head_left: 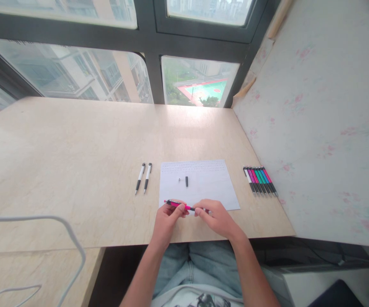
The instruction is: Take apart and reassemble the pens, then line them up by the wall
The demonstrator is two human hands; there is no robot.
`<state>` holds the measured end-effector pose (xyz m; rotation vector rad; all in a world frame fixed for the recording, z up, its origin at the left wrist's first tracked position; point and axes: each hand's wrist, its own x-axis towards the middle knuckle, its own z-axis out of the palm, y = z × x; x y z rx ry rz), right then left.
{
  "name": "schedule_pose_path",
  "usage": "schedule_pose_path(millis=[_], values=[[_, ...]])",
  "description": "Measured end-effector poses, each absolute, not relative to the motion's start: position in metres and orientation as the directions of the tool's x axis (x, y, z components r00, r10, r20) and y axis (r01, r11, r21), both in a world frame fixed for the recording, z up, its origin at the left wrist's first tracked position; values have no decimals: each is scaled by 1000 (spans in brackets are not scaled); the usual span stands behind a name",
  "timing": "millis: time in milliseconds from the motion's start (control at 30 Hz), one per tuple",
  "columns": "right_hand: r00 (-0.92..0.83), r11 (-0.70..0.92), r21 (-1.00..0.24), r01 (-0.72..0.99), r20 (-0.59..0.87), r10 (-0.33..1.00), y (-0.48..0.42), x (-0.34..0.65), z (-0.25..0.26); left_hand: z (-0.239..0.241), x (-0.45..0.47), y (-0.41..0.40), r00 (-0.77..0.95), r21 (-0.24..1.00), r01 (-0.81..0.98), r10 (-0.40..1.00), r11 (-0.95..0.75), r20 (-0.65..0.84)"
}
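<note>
A pink ballpoint pen [175,204] lies nearly level between my hands, above the near edge of a sheet of paper [203,187]. My left hand [169,219] pinches its pink barrel, the black clip end pointing left. At the other end, the fingers of my right hand [215,217] close on the dark, thin front part of the pen, which they partly hide. On the sheet, beyond my hands, lie a black rubber grip [186,181] and a tiny metal-looking piece [179,180]. Handwriting runs along the paper's far edge.
Two white pens with black grips [140,179] lie left of the paper. To the right, a row of several coloured pens [260,181] sits near the papered wall [325,128]. A white cable [65,226] loops at the left. Windows [200,81] rise behind the desk [85,157].
</note>
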<state>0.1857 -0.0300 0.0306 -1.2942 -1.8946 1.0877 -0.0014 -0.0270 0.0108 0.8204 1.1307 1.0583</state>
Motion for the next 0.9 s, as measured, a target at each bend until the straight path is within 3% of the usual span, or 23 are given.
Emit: schedule_pose_path(millis=[233, 433, 533, 767, 900], values=[[-384, 269, -809, 522, 58, 921, -29, 183, 36, 19, -4, -27, 115, 970, -127, 975, 207, -193], [-313, 362, -737, 571, 212, 926, -30, 175, 28, 19, 4, -29, -64, 957, -154, 964, 247, -259], [-241, 346, -760, 551, 251, 937, -32, 170, 26, 19, 7, -30, -117, 949, -178, 952, 262, -284], [-139, 134, -872, 471, 76, 987, -33, 171, 37, 15, 9, -29, -73, 867, -411, 937, 284, -341], [-136, 116, -880, 461, 60, 989, -32, 175, 38, 15, 10, -29, -55, 811, -499, 923, 305, -380]])
